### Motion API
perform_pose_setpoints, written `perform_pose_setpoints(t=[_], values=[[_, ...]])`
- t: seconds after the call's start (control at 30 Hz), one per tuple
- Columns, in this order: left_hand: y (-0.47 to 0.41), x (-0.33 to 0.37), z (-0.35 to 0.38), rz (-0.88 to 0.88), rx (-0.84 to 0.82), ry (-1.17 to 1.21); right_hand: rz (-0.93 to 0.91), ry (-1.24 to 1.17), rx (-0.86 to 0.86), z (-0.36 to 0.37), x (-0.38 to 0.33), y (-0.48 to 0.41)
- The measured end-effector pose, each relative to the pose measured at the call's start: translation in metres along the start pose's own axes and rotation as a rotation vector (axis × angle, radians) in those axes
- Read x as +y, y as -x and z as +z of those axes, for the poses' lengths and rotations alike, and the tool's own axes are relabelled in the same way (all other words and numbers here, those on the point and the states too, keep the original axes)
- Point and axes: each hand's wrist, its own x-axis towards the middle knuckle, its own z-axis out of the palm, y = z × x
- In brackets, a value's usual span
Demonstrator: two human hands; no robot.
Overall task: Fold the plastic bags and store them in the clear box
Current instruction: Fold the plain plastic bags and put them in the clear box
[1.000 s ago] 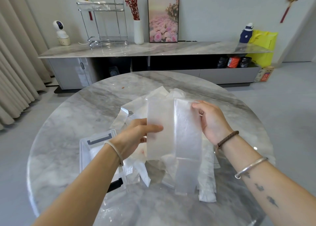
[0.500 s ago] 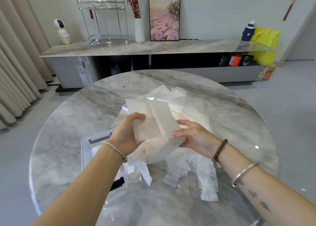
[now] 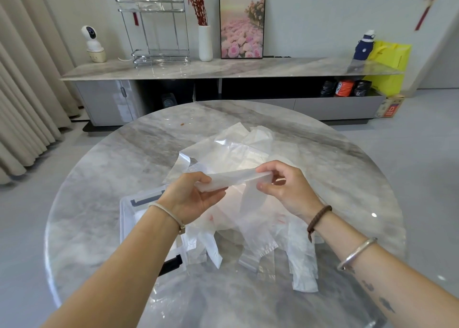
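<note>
Head view: both hands work above the round marble table (image 3: 119,158). The left hand (image 3: 191,198) pinches one end of a folded plastic bag (image 3: 233,178); the right hand (image 3: 285,191) pinches the other end, so the strip runs level between them, a loose tail hanging below. More bags (image 3: 238,144) lie heaped beneath and beyond. The clear box (image 3: 125,218) sits near left, partly behind the left forearm (image 3: 129,265); something white may lie inside, though glare hides it. To fold well, I would hold the strip taut, bring the right end over to meet the left squarely, squeeze the air out, then lower the packet left into the box.
</note>
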Motion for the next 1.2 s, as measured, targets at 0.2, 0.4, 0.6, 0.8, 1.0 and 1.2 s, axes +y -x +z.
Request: perform_pose_setpoints(t=[0.2, 0.4, 0.6, 0.8, 1.0, 1.2], values=[[-0.002, -0.002, 0.0, -0.091, -0.036, 0.06, -0.141, 0.244, 0.171, 0.0, 0.003, -0.002], [0.002, 0.002, 0.0, -0.104, 0.078, -0.136, -0.195, 0.196, 0.121, -0.005, -0.002, 0.0], [-0.003, 0.001, 0.004, 0.172, 0.095, -0.432, -0.069, 0.067, 0.036, -0.008, -0.005, -0.004], [0.005, -0.01, 0.013, 0.231, -0.213, -0.666, 0.039, -0.251, -0.088, -0.006, -0.011, -0.005], [0.004, -0.019, 0.018, 0.219, -0.391, -0.737, 0.077, -0.32, -0.145, -0.002, -0.016, -0.005], [0.002, -0.021, 0.015, 0.209, -0.299, -0.674, 0.014, -0.143, -0.021, 0.003, -0.015, -0.005]])
